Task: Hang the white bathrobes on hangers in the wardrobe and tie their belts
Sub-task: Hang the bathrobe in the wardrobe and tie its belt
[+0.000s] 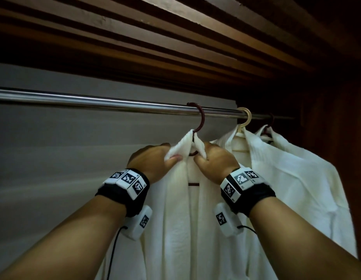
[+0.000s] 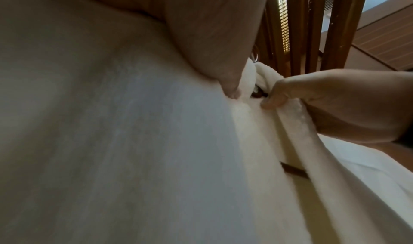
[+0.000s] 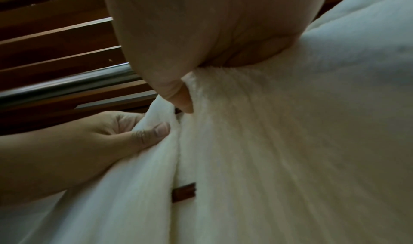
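Observation:
A white bathrobe (image 1: pixel 175 229) hangs on a dark red hanger (image 1: pixel 200 120) hooked over the steel rail (image 1: pixel 94 102) in the head view. My left hand (image 1: pixel 155 158) grips the robe's left collar edge just below the hook. My right hand (image 1: pixel 214 160) grips the right collar edge, close beside the left. In the left wrist view my left thumb (image 2: pixel 232 90) presses into the cloth, and my right hand (image 2: pixel 312 95) pinches the other lapel. The right wrist view shows my left hand (image 3: pixel 111 133) pinching the collar and the hanger's crossbar (image 3: pixel 183 191) between the lapels. No belt is visible.
Two more white robes (image 1: pixel 276 168) hang to the right, one on a cream hanger (image 1: pixel 245 118), one on a dark hanger (image 1: pixel 268 128) near the wardrobe's wooden right wall (image 1: pixel 347 138). A slatted wooden top (image 1: pixel 175 37) sits above the rail. Left of the robe the rail is bare.

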`<state>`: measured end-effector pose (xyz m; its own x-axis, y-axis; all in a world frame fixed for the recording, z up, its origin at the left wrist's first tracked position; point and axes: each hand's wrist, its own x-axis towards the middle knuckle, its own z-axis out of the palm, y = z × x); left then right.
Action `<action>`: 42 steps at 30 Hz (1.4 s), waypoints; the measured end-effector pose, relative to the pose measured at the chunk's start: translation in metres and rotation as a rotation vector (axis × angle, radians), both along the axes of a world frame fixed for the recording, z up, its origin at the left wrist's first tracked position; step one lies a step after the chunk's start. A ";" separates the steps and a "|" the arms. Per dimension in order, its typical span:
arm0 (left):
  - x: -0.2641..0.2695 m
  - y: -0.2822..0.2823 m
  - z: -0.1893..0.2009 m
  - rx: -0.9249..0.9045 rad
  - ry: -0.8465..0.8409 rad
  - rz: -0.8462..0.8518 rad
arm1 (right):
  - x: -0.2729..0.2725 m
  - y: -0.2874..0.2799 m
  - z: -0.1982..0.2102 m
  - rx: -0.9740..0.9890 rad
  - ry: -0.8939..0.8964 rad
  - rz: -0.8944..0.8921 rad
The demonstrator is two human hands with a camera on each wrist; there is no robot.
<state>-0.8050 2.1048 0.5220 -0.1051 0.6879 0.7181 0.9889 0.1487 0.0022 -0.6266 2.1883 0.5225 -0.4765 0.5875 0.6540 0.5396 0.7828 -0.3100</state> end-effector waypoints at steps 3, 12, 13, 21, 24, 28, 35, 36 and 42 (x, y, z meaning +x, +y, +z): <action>-0.004 0.002 0.000 0.002 -0.015 -0.011 | -0.001 0.001 -0.001 0.006 -0.003 -0.019; -0.004 -0.004 0.000 0.018 0.011 -0.021 | 0.000 0.001 -0.005 0.010 -0.061 -0.038; -0.003 -0.005 -0.001 0.022 0.012 -0.016 | 0.001 0.001 -0.006 0.021 -0.069 -0.048; 0.009 -0.016 -0.016 0.081 0.059 0.202 | 0.004 0.006 -0.034 0.177 -0.127 -0.187; 0.012 -0.021 -0.040 0.173 0.093 0.275 | 0.017 0.011 -0.069 0.213 -0.152 -0.166; 0.007 -0.029 -0.089 0.189 0.052 0.227 | 0.047 0.023 -0.150 0.077 -0.278 -0.010; 0.026 -0.046 -0.282 -0.206 -0.263 0.134 | 0.124 0.031 -0.331 -0.161 -0.225 0.386; 0.038 -0.051 -0.310 -0.232 -0.370 0.096 | 0.134 0.030 -0.346 -0.183 -0.059 0.397; 0.151 -0.055 -0.402 -0.420 -0.735 -0.202 | 0.162 0.036 -0.370 -0.373 0.185 0.468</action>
<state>-0.6542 2.0500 0.1200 -0.2903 0.9360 0.1991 0.7659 0.1025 0.6347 -0.4647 2.2242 0.1530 -0.6369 0.5483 0.5419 0.0765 0.7444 -0.6634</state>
